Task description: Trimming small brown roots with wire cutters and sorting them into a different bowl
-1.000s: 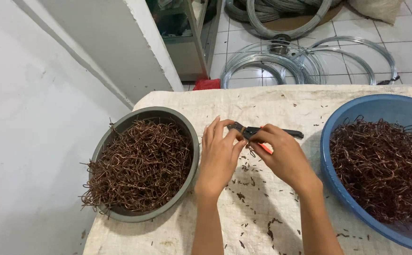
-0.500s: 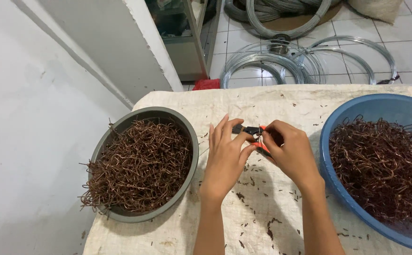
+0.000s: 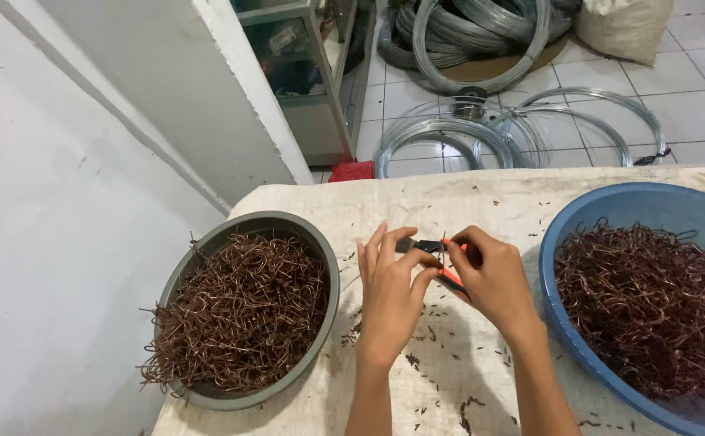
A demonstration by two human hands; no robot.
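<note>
My right hand (image 3: 493,278) grips small pliers (image 3: 437,257) with orange handles and dark jaws pointing left. My left hand (image 3: 391,291) pinches a thin piece of brown wire at the plier jaws, fingers partly spread. Both hands meet over the middle of a cloth-covered table (image 3: 449,202). A grey bowl (image 3: 320,250) of tangled brown wire hooks sits left of my left hand. A blue basin (image 3: 562,234) with more brown wire hooks sits right of my right hand.
Short wire clippings lie scattered on the cloth (image 3: 441,371) under my hands. Beyond the table, coils of grey steel wire (image 3: 481,129) lie on the tiled floor, with a white sack (image 3: 627,28) and a glass cabinet (image 3: 296,73). A white wall (image 3: 62,242) runs along the left.
Both hands have shifted slightly toward me and closer together; the plier jaws that stuck out to the right a second ago now sit between my fingers, pointing left.
</note>
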